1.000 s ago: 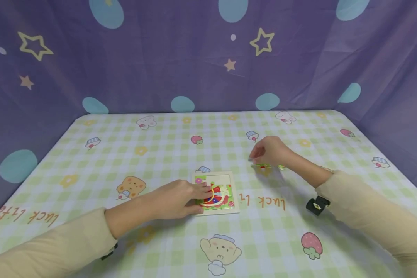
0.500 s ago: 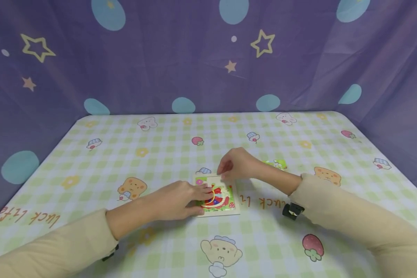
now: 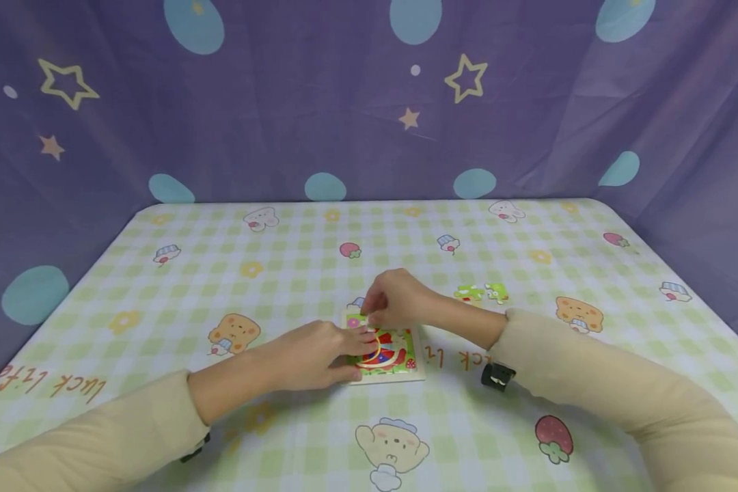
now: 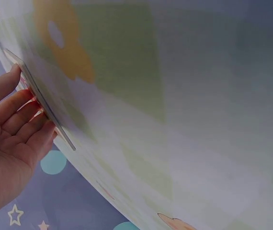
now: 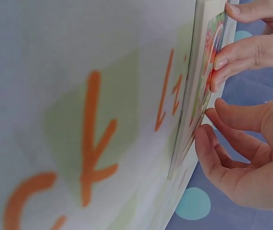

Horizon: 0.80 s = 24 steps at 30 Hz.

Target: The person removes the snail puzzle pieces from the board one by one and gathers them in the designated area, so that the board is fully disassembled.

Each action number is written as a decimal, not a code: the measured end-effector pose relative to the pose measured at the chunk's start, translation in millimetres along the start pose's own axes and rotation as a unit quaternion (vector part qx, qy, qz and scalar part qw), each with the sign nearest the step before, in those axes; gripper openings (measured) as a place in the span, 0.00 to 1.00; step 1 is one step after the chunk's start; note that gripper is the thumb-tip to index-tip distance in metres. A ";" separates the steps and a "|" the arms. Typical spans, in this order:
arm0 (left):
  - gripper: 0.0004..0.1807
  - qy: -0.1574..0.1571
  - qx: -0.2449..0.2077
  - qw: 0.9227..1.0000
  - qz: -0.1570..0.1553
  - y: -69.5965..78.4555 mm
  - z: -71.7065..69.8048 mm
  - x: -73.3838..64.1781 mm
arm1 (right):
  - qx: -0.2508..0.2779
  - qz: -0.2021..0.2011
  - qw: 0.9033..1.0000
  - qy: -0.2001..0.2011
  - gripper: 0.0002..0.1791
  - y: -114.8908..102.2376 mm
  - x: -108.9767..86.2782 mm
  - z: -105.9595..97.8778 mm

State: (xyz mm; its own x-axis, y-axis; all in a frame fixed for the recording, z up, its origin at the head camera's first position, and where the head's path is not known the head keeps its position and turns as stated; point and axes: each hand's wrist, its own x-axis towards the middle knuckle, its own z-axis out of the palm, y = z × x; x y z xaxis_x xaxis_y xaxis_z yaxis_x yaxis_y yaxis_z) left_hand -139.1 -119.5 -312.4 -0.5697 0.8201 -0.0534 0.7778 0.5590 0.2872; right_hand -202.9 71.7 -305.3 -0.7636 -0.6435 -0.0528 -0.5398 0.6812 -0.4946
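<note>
A small wooden jigsaw puzzle (image 3: 400,355) with a pale frame and a red, green and blue picture lies flat on the table. My left hand (image 3: 329,352) rests on its left side, fingers extended over the picture and thumb by the near edge. In the left wrist view, this hand (image 4: 19,124) touches the puzzle board (image 4: 48,108). At the board's far edge, my right hand (image 3: 400,301) pinches a puzzle piece, mostly hidden by the fingers. The right wrist view shows the right hand's (image 5: 246,148) fingertips close to the board's surface (image 5: 189,110).
Two loose green puzzle pieces lie right of the board: a left piece (image 3: 469,293) and a right piece (image 3: 497,293). A checked tablecloth (image 3: 283,437) with printed cartoons covers the table. A purple curtain (image 3: 320,123) hangs behind.
My right hand has moved left from beside the loose pieces to the far part of the puzzle board, uncovering those pieces. My left hand stays on the board.
</note>
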 end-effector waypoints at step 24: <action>0.23 0.016 0.017 1.000 -0.011 3.7 2.5 0.2 | -0.021 -0.009 1.000 -0.010 0.05 -10.2 0.4 2.2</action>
State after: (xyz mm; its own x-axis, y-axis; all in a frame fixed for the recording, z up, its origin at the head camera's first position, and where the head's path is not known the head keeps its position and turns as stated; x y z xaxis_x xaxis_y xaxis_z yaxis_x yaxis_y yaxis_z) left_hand -135.6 -117.0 -313.8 -0.5937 0.8041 -0.0293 0.7739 0.5806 0.2530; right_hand -197.0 63.8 -302.2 -0.7462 -0.6628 -0.0622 -0.5687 0.6833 -0.4580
